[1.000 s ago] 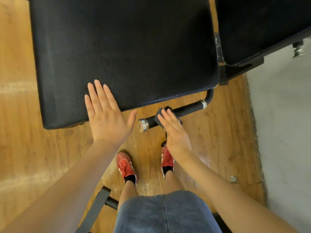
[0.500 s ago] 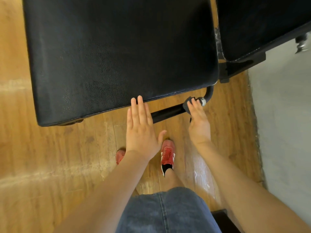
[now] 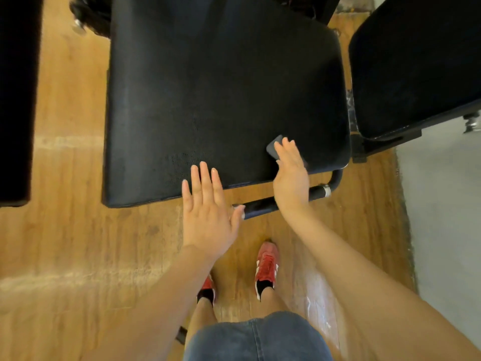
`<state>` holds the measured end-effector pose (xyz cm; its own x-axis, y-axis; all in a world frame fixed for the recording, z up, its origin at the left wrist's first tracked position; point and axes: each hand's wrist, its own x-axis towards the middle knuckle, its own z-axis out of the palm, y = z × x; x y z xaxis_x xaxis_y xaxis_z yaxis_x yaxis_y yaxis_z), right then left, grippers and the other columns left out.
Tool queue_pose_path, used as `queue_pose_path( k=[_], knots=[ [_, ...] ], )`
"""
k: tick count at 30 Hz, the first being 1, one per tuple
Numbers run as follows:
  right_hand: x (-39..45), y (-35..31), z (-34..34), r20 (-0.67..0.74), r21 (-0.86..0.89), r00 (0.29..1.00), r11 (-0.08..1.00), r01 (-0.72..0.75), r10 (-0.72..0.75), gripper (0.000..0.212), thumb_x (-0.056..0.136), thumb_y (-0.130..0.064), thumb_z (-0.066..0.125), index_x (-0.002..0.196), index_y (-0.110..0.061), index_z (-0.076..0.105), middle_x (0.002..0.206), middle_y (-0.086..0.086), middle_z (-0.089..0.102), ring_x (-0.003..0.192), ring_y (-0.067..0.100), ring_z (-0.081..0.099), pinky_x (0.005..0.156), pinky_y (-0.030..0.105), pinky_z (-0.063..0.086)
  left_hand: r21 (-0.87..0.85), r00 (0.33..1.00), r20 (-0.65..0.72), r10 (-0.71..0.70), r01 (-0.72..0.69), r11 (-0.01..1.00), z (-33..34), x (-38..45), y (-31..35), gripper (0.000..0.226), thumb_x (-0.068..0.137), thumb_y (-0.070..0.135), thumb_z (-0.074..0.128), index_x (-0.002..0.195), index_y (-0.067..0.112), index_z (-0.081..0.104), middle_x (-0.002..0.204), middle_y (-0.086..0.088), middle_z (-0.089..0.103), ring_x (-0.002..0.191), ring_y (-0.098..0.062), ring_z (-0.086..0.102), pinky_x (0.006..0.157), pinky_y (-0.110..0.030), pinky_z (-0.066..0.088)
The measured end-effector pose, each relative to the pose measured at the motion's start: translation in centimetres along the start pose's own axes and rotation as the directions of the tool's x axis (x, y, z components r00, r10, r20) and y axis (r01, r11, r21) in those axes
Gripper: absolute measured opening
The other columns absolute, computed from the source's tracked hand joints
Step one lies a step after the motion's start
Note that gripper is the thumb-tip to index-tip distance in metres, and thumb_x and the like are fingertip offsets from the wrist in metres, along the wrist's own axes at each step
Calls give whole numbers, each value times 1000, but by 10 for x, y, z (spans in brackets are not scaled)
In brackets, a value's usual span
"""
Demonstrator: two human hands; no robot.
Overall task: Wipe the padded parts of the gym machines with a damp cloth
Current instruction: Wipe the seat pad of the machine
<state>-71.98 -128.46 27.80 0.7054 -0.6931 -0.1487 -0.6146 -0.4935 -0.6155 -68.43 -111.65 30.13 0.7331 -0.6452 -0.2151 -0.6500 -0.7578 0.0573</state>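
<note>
The damp cloth [image 3: 274,149], dark, small and probably limp, lies on the near right corner of the black seat pad [image 3: 221,105] under the flat right hand [image 3: 290,175], best driven by palm pressure, while the left hand [image 3: 208,212] hovers spread.

This is a gym. A large black padded vinyl seat [image 3: 221,100] sits on a black tubular metal frame with a chrome collar [image 3: 322,190], and more black upholstered pads stand close beside it at right [image 3: 416,66] and left [image 3: 15,100]. Underfoot is worn wood-plank flooring [image 3: 65,243], meeting a grey concrete strip [image 3: 442,217].
</note>
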Motion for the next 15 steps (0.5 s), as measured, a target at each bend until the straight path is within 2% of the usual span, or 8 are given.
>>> queue_pose_path(
  k=[1, 3, 4, 5, 8, 11, 13, 15],
  knots=[
    [-9, -16, 12, 86, 17, 991, 995, 100, -101, 52, 91, 9, 43, 140, -8, 40, 152, 5, 29, 143, 16, 17, 114, 25, 16, 18, 1000, -10, -27, 27, 999, -5, 4, -10, 81, 93, 53, 25, 144, -9, 31, 152, -30, 28, 143, -42, 23, 115, -50, 7],
    [-27, -46, 27, 257, 97, 916, 951, 292, -308, 57, 85, 14, 48, 138, -5, 42, 150, 10, 32, 142, 21, 21, 113, 31, 21, 56, 998, 4, -68, 68, 996, -17, 8, -31, 81, 92, 52, 25, 144, -9, 33, 152, -29, 29, 144, -42, 23, 115, -49, 5],
    [-30, -55, 29, 281, 120, 879, 922, 367, -386, 56, 83, 14, 47, 136, -3, 45, 148, 12, 36, 140, 24, 25, 111, 34, 25, 73, 995, 21, -96, 94, 993, -25, 10, -42, 80, 94, 53, 24, 145, -9, 30, 154, -28, 25, 145, -41, 19, 116, -49, 3],
    [-27, -63, 28, 250, 138, 872, 907, 397, -420, 55, 83, 14, 45, 135, -3, 46, 145, 13, 39, 139, 25, 29, 109, 35, 29, 96, 990, 51, -131, 125, 987, -33, 10, -54, 80, 96, 53, 22, 148, -7, 23, 157, -27, 17, 147, -39, 11, 117, -48, -1],
    [7, -85, 17, 137, 89, 943, 952, 293, -303, 51, 92, 10, 42, 139, -11, 42, 150, 5, 33, 141, 17, 23, 110, 28, 26, 142, 973, 162, -164, 142, 980, -47, 5, -88, 80, 98, 56, 15, 152, 2, -8, 161, -17, -13, 148, -31, -17, 118, -44, -9],
    [24, -102, 21, 73, 26, 985, 987, 157, -159, 45, 98, -1, 38, 141, -13, 39, 153, 1, 27, 143, 14, 17, 110, 19, 18, 137, 971, 229, -74, 44, 990, -55, 0, -107, 78, 100, 56, 14, 151, 6, -17, 160, -13, -21, 146, -27, -23, 120, -43, -8],
    [11, -111, 31, 115, -12, 987, 994, 111, -109, 46, 98, 2, 37, 141, -12, 38, 153, 3, 27, 143, 15, 16, 109, 16, 15, 130, 964, 260, -48, 15, 991, -60, -2, -110, 78, 100, 56, 15, 151, 6, -17, 160, -13, -21, 146, -27, -23, 120, -44, -8],
    [-14, -117, 43, 236, -67, 960, 982, 175, -154, 53, 95, 8, 39, 143, -14, 34, 155, 2, 21, 144, 15, 11, 113, 21, 14, 147, 955, 297, -22, -23, 989, -65, -7, -114, 78, 101, 56, 15, 151, 5, -16, 160, -13, -20, 147, -27, -21, 118, -45, -10]
  ],
)
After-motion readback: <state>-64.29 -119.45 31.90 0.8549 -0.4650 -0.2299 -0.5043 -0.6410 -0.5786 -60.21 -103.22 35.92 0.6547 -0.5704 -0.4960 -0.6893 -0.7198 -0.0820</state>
